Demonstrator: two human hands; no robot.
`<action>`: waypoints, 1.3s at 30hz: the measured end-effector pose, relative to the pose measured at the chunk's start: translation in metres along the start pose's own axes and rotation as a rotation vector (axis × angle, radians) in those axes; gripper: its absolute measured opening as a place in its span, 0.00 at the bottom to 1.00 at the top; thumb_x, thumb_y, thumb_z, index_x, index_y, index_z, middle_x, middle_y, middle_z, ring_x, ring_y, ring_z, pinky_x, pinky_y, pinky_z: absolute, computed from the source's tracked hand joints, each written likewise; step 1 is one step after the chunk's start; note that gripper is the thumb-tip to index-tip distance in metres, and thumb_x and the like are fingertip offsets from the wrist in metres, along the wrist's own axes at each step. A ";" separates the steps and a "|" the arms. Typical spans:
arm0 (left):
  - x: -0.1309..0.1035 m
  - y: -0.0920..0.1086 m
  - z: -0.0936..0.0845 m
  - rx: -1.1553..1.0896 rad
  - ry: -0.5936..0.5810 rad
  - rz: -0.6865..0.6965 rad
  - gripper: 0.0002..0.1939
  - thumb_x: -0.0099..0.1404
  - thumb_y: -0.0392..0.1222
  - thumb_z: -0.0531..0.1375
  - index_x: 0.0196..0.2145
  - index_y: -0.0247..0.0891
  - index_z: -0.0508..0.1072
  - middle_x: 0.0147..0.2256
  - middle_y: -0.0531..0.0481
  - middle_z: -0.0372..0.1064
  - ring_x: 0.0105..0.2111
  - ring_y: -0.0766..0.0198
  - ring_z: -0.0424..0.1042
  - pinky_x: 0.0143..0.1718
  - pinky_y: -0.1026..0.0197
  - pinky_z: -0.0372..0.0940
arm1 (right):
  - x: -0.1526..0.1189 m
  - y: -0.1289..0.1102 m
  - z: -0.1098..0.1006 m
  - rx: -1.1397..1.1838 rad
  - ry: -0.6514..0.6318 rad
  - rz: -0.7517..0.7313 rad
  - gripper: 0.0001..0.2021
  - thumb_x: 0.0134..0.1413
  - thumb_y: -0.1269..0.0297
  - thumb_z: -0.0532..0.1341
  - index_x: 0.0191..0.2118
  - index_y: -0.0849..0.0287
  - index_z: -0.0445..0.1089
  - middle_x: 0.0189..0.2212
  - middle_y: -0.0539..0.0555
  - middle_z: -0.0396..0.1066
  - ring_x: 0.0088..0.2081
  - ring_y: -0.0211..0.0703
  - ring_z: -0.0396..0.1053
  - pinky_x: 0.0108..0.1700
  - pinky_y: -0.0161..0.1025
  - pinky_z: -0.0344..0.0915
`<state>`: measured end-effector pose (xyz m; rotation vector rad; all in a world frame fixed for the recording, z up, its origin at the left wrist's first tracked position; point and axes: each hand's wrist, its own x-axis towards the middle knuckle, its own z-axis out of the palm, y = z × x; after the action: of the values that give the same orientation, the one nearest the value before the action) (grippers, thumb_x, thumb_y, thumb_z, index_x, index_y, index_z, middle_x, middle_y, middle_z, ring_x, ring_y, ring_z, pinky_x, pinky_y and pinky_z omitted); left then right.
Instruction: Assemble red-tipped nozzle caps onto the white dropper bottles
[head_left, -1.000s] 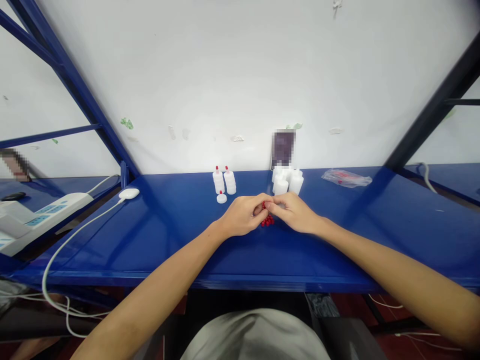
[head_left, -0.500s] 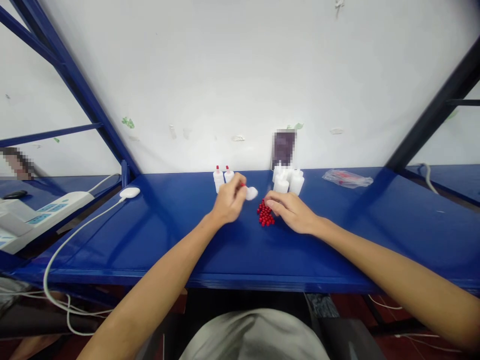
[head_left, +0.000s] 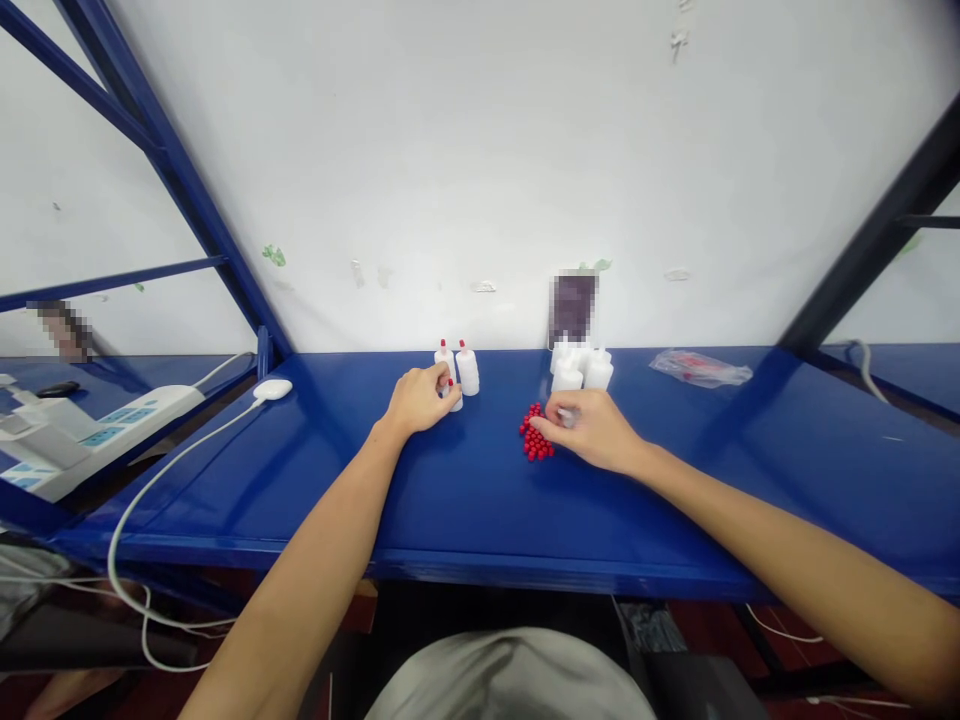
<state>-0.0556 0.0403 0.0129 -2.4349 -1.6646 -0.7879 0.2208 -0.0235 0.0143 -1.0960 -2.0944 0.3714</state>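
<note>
My left hand is closed around a small white squeeze bottle with a red cap, upright at the table surface; my fingers cover part of it. Just behind it stand two similar white bottles with red tips, a near one and another to its right. My right hand rests at the right edge of a pile of small red caps, its thumb and fingers bent together. A pale patch shows between those fingers; what they hold, if anything, I cannot make out.
A cluster of white bottles without red tips stands behind my right hand. Farther right lies a clear plastic bag with something red inside. At left are a white round device on a cable and a power strip. Blue posts frame the table.
My left hand has carried the red-tipped bottle leftward and turned it from tilted to upright beside the other two. My right hand stays by the red caps. The view has shifted slightly.
</note>
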 end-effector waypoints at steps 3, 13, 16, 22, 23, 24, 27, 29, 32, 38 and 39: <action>-0.001 0.003 -0.005 -0.023 0.067 0.007 0.10 0.62 0.48 0.55 0.29 0.40 0.63 0.21 0.55 0.63 0.21 0.64 0.63 0.28 0.62 0.51 | -0.001 -0.001 -0.003 0.018 0.114 -0.012 0.17 0.49 0.54 0.63 0.20 0.58 0.61 0.17 0.46 0.62 0.21 0.34 0.55 0.26 0.35 0.52; -0.011 0.075 0.009 -0.047 -0.278 0.424 0.09 0.64 0.44 0.55 0.38 0.40 0.70 0.25 0.52 0.70 0.24 0.63 0.68 0.27 0.62 0.56 | 0.002 0.003 0.000 -0.001 0.125 -0.003 0.11 0.62 0.60 0.53 0.31 0.58 0.66 0.24 0.50 0.68 0.27 0.40 0.64 0.31 0.36 0.57; -0.013 0.080 0.016 0.014 -0.289 0.457 0.10 0.65 0.46 0.55 0.40 0.40 0.70 0.29 0.50 0.73 0.27 0.60 0.71 0.27 0.61 0.57 | 0.002 0.007 0.001 -0.001 0.124 -0.008 0.06 0.61 0.62 0.53 0.36 0.57 0.65 0.25 0.49 0.68 0.26 0.39 0.62 0.31 0.36 0.57; -0.014 0.079 0.015 -0.007 -0.229 0.489 0.10 0.69 0.45 0.52 0.39 0.40 0.70 0.28 0.51 0.73 0.27 0.61 0.72 0.27 0.62 0.57 | 0.002 0.003 -0.001 -0.013 -0.028 -0.018 0.14 0.62 0.59 0.53 0.27 0.58 0.64 0.24 0.50 0.65 0.27 0.40 0.61 0.32 0.38 0.55; -0.015 0.081 0.013 -0.044 -0.176 0.481 0.10 0.70 0.45 0.52 0.40 0.40 0.70 0.27 0.52 0.72 0.26 0.62 0.71 0.27 0.63 0.56 | 0.002 0.003 -0.002 -0.003 -0.042 -0.026 0.16 0.63 0.59 0.51 0.24 0.58 0.63 0.24 0.50 0.65 0.27 0.40 0.61 0.32 0.38 0.55; -0.016 0.083 0.012 -0.090 -0.115 0.472 0.10 0.70 0.46 0.51 0.41 0.40 0.70 0.27 0.52 0.72 0.25 0.63 0.70 0.27 0.63 0.56 | 0.002 0.002 -0.002 0.016 -0.054 -0.038 0.18 0.63 0.59 0.50 0.23 0.58 0.61 0.24 0.51 0.64 0.27 0.40 0.61 0.32 0.38 0.55; -0.019 0.091 0.009 -0.246 0.010 0.490 0.11 0.72 0.44 0.50 0.43 0.39 0.69 0.28 0.53 0.72 0.25 0.66 0.69 0.27 0.65 0.57 | 0.000 0.001 -0.003 0.093 -0.100 -0.084 0.20 0.64 0.60 0.48 0.22 0.58 0.61 0.23 0.50 0.62 0.26 0.39 0.61 0.32 0.38 0.55; -0.022 0.095 0.008 -0.317 -0.003 0.549 0.11 0.72 0.41 0.49 0.45 0.39 0.69 0.29 0.53 0.73 0.26 0.67 0.70 0.29 0.65 0.59 | -0.002 0.001 -0.003 0.127 -0.142 -0.114 0.19 0.65 0.59 0.48 0.25 0.59 0.65 0.22 0.50 0.63 0.25 0.39 0.61 0.31 0.38 0.55; -0.024 0.100 0.008 -0.369 -0.051 0.620 0.11 0.71 0.38 0.50 0.46 0.39 0.69 0.32 0.52 0.74 0.29 0.67 0.71 0.32 0.65 0.61 | -0.004 0.001 -0.003 0.155 -0.162 -0.146 0.18 0.65 0.57 0.49 0.30 0.60 0.69 0.21 0.49 0.65 0.24 0.39 0.62 0.30 0.38 0.55; -0.025 0.099 0.011 -0.382 -0.072 0.627 0.13 0.72 0.38 0.49 0.51 0.39 0.66 0.34 0.53 0.75 0.31 0.66 0.73 0.35 0.65 0.63 | -0.005 0.005 -0.001 0.215 -0.136 -0.161 0.17 0.67 0.55 0.49 0.31 0.59 0.66 0.21 0.48 0.64 0.24 0.37 0.61 0.29 0.36 0.56; -0.025 0.098 0.011 -0.383 -0.073 0.624 0.13 0.72 0.38 0.49 0.52 0.40 0.66 0.35 0.53 0.75 0.32 0.66 0.73 0.35 0.65 0.63 | -0.005 0.005 -0.001 0.224 -0.136 -0.157 0.17 0.67 0.55 0.49 0.31 0.59 0.65 0.21 0.47 0.63 0.24 0.37 0.61 0.29 0.36 0.55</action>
<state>0.0293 -0.0163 0.0123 -3.0068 -0.7082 -0.9746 0.2262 -0.0245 0.0100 -0.7890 -2.1790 0.6022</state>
